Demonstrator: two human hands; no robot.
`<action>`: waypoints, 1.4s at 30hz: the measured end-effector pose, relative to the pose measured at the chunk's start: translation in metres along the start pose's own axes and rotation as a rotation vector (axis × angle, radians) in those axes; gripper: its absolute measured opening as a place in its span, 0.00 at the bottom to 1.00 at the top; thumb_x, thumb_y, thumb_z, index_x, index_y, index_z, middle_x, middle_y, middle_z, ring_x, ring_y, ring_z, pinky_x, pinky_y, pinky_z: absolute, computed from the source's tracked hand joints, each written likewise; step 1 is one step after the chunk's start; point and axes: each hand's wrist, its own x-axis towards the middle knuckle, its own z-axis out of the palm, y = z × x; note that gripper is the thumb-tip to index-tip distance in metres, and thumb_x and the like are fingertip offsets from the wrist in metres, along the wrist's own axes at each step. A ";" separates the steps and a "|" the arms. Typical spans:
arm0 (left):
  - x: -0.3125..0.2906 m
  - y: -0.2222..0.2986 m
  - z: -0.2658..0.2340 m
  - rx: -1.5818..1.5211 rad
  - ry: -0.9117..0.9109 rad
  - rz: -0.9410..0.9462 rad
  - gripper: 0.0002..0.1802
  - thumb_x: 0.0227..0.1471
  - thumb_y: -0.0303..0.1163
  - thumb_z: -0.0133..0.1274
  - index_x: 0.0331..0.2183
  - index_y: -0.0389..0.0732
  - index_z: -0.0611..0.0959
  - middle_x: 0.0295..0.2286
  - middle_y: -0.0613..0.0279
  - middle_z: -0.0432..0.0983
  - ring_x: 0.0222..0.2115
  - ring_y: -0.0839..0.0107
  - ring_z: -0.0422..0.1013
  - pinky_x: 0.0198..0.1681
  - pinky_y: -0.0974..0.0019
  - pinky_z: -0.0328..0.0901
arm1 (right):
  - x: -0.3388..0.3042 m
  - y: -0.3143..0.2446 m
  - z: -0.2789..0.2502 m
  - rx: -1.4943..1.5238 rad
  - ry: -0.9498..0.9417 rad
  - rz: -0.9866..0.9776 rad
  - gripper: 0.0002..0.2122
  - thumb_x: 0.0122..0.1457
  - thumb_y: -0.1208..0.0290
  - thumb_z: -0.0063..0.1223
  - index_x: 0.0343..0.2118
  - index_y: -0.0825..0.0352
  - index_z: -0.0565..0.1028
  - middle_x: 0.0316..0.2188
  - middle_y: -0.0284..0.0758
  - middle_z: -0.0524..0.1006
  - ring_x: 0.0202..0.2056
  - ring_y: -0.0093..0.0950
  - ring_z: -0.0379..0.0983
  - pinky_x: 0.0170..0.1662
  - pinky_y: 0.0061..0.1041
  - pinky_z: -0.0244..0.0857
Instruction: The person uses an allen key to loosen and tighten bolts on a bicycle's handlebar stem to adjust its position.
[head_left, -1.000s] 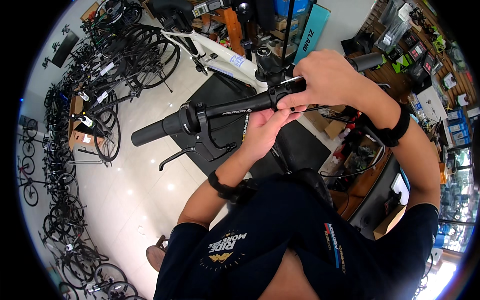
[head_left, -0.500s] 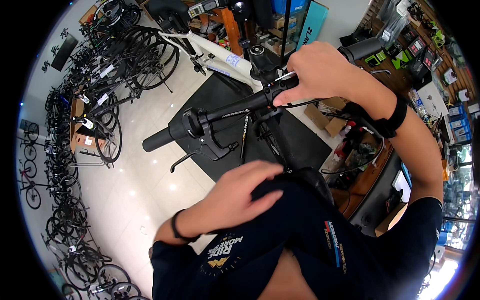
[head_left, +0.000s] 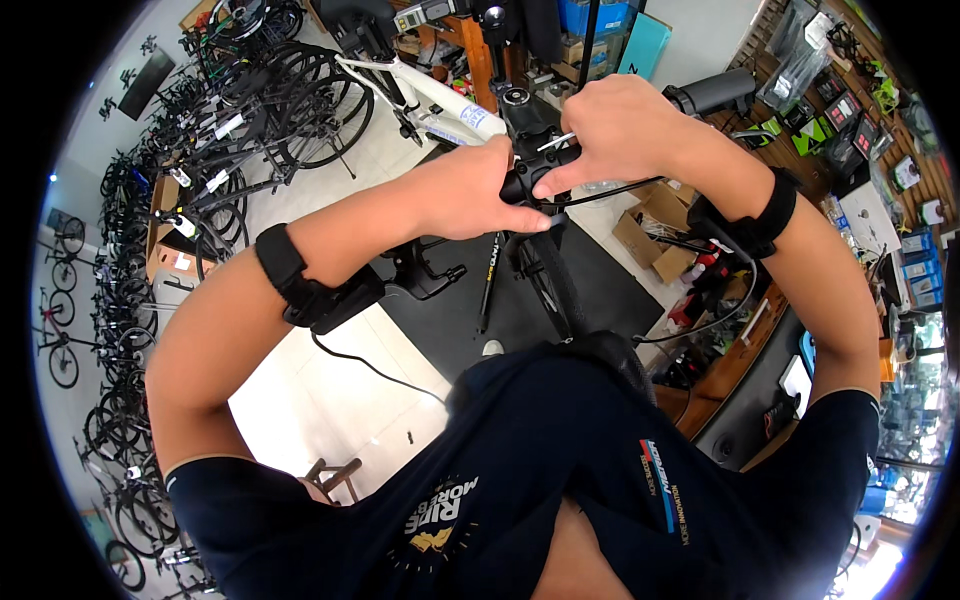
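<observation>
A white bicycle point(head_left: 455, 108) stands in front of me with its black handlebar point(head_left: 514, 188) crosswise below my hands. My left hand point(head_left: 465, 193) is closed round the bar just left of the stem point(head_left: 527, 122), with its thumb stretched along the near side. Close by on the other side, my right hand point(head_left: 618, 130) is closed at the clamp, thumb under the bar. A thin silver rod-shaped tool point(head_left: 556, 143) shows between the right thumb and index finger; its rest is hidden. The left brake lever point(head_left: 430, 285) hangs beyond my left forearm, which covers the left grip.
A black mat point(head_left: 440, 318) lies beneath the front wheel point(head_left: 548, 290). An open cardboard box point(head_left: 640, 235) sits right of it, beside a cluttered wooden bench point(head_left: 755, 345). Rows of bicycles point(head_left: 320, 110) line the left side. Packaged parts hang on the right wall.
My left hand has risen from in front of my torso to grip the handlebar beside the stem. The right hand stays at the clamp, and the view has shifted slightly.
</observation>
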 end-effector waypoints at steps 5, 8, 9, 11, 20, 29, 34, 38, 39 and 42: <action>0.005 0.002 0.005 0.013 -0.086 0.012 0.37 0.53 0.54 0.56 0.43 0.24 0.69 0.35 0.36 0.75 0.38 0.48 0.74 0.42 0.56 0.68 | 0.002 0.002 0.010 0.046 -0.008 0.026 0.37 0.41 0.30 0.57 0.14 0.71 0.74 0.12 0.42 0.71 0.22 0.44 0.72 0.28 0.36 0.66; 0.006 0.004 0.004 0.016 -0.093 -0.027 0.37 0.53 0.54 0.56 0.41 0.24 0.70 0.36 0.36 0.75 0.38 0.48 0.74 0.42 0.55 0.67 | 0.003 0.005 0.013 0.043 -0.019 0.019 0.38 0.40 0.28 0.55 0.15 0.72 0.75 0.14 0.41 0.73 0.23 0.43 0.74 0.29 0.36 0.68; 0.006 0.004 0.003 0.017 -0.092 -0.026 0.37 0.53 0.54 0.56 0.41 0.24 0.70 0.36 0.36 0.75 0.38 0.48 0.74 0.42 0.55 0.67 | 0.003 0.004 0.011 0.042 -0.021 0.011 0.40 0.40 0.26 0.54 0.16 0.72 0.76 0.16 0.41 0.75 0.24 0.41 0.76 0.29 0.36 0.70; 0.007 0.003 0.002 0.085 -0.050 0.009 0.34 0.54 0.53 0.56 0.39 0.26 0.72 0.34 0.37 0.76 0.37 0.48 0.74 0.40 0.54 0.67 | 0.003 0.004 0.006 0.057 -0.054 0.022 0.40 0.39 0.25 0.54 0.17 0.73 0.77 0.16 0.42 0.75 0.25 0.42 0.76 0.30 0.36 0.70; 0.022 0.003 -0.011 -0.032 -0.149 -0.032 0.26 0.54 0.49 0.59 0.33 0.31 0.74 0.20 0.59 0.72 0.16 0.71 0.70 0.21 0.68 0.66 | 0.003 0.015 0.003 0.152 -0.091 0.062 0.37 0.38 0.31 0.60 0.19 0.74 0.76 0.18 0.45 0.75 0.28 0.45 0.75 0.34 0.38 0.68; 0.022 0.004 -0.013 -0.159 -0.107 -0.087 0.26 0.52 0.48 0.61 0.29 0.31 0.75 0.17 0.61 0.71 0.16 0.72 0.70 0.19 0.67 0.66 | -0.005 0.025 0.011 0.170 -0.020 0.022 0.33 0.32 0.42 0.71 0.28 0.74 0.79 0.20 0.43 0.77 0.28 0.43 0.77 0.34 0.35 0.69; 0.023 0.004 -0.011 -0.175 -0.098 -0.088 0.25 0.51 0.47 0.62 0.28 0.31 0.76 0.17 0.61 0.71 0.15 0.73 0.70 0.19 0.68 0.66 | -0.010 0.021 0.016 0.153 0.059 0.058 0.31 0.32 0.44 0.72 0.29 0.72 0.80 0.21 0.42 0.78 0.28 0.42 0.78 0.34 0.34 0.70; 0.023 0.006 -0.012 -0.187 -0.099 -0.112 0.25 0.50 0.47 0.63 0.29 0.31 0.76 0.19 0.61 0.73 0.17 0.74 0.71 0.21 0.69 0.66 | -0.012 0.019 0.018 0.135 0.072 0.086 0.32 0.30 0.44 0.72 0.30 0.71 0.80 0.20 0.41 0.78 0.28 0.42 0.78 0.35 0.34 0.70; 0.023 0.006 -0.012 -0.188 -0.098 -0.111 0.25 0.50 0.47 0.63 0.29 0.31 0.76 0.19 0.61 0.73 0.17 0.74 0.71 0.21 0.69 0.66 | -0.013 0.018 0.018 0.127 0.104 0.088 0.32 0.30 0.44 0.72 0.30 0.71 0.80 0.19 0.41 0.78 0.28 0.42 0.78 0.35 0.35 0.70; 0.024 0.007 -0.012 -0.120 -0.067 -0.125 0.26 0.49 0.47 0.64 0.28 0.30 0.76 0.20 0.60 0.73 0.17 0.74 0.71 0.20 0.69 0.66 | -0.016 0.018 0.012 0.167 -0.011 0.168 0.35 0.31 0.44 0.72 0.35 0.71 0.78 0.24 0.42 0.78 0.31 0.42 0.77 0.37 0.35 0.70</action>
